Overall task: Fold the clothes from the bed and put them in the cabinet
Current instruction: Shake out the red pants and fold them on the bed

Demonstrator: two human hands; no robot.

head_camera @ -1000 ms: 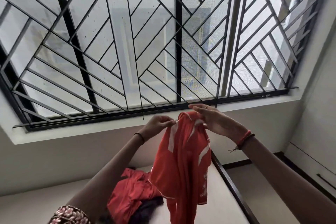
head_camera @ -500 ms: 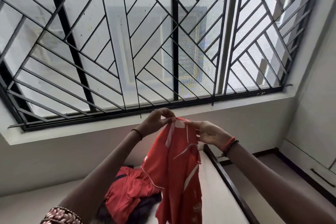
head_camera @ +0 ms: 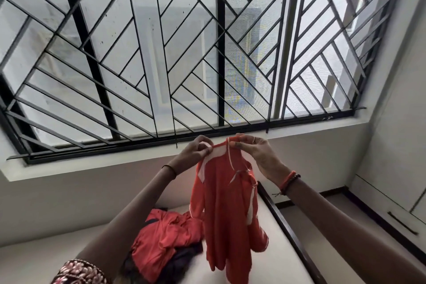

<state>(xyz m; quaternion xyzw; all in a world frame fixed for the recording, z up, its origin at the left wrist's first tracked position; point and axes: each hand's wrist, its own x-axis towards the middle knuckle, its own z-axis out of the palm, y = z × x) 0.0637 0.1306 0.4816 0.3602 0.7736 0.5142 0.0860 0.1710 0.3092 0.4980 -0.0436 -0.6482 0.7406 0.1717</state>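
1. The wide window with its black metal grille of slanting bars (head_camera: 221,53) fills the wall ahead of me. It plays no part in the work, but it throws good light on the seams.
2. The bed with the pale mattress (head_camera: 272,253) and dark wooden edge lies below my arms. I judge its bare stretch the right place to lay cloth flat for folding.
3. The pale cabinet with the slim dark handle (head_camera: 391,191) stands to my right, apart from the bed. Its doors look closed from here.
4. A crumpled heap of red and dark clothes (head_camera: 166,237) sits on the mattress near my left forearm, not yet folded.
5. The small red garment with white trim (head_camera: 226,214) hangs in the air above the bed from its top edge. Its lower end dangles just beside the heap.
6. My left hand (head_camera: 196,152) pinches one end of that top edge between thumb and fingertips. My right hand (head_camera: 258,154) pinches the other end, fingers curled around the cloth. To do this well, I should draw the hands apart until the edge is taut, let the weight pull the creases out, check the sleeves hang free, then lower it flat.
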